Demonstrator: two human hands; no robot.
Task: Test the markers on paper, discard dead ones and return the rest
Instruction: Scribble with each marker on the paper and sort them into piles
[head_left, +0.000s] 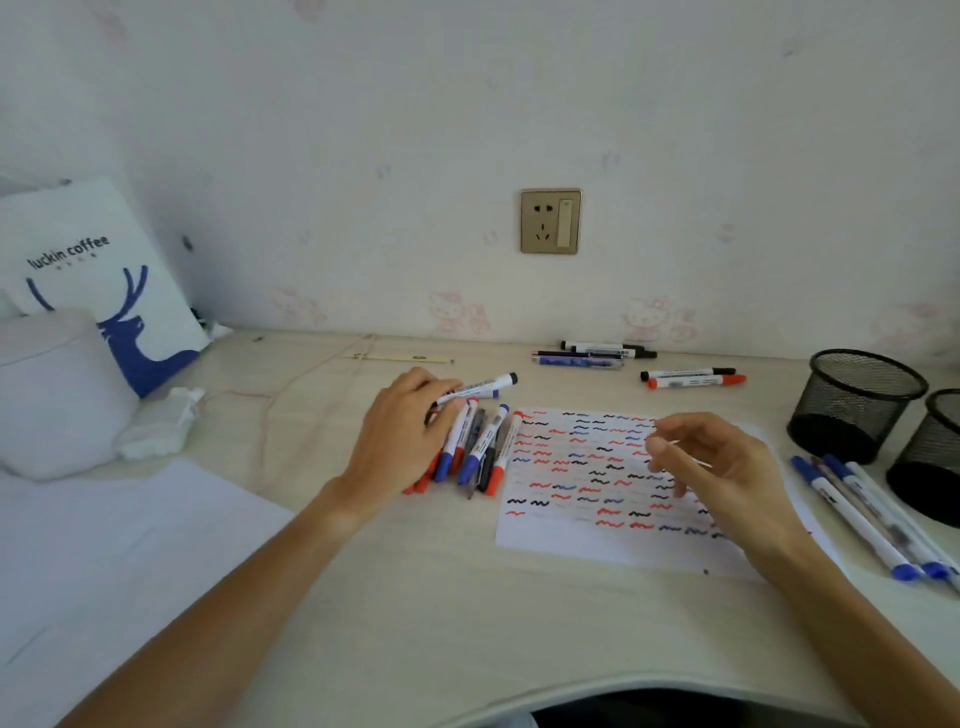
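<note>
My left hand (402, 441) grips a white marker with a black cap (480, 387), lifted just above a pile of several red, blue and black markers (478, 452) on the desk. A sheet of paper (566, 540) covered in red, blue and black squiggles lies right of the pile. My right hand (722, 473) hovers over the paper with its fingers apart and curled, holding nothing that I can see.
Two black mesh pen cups (854, 402) (930, 457) stand at the right. Several blue markers (862, 514) lie before them. More markers (597, 353) (693, 378) rest near the wall. A paper bag (93, 275), white cushion (52, 389) and tissue (161, 426) sit left.
</note>
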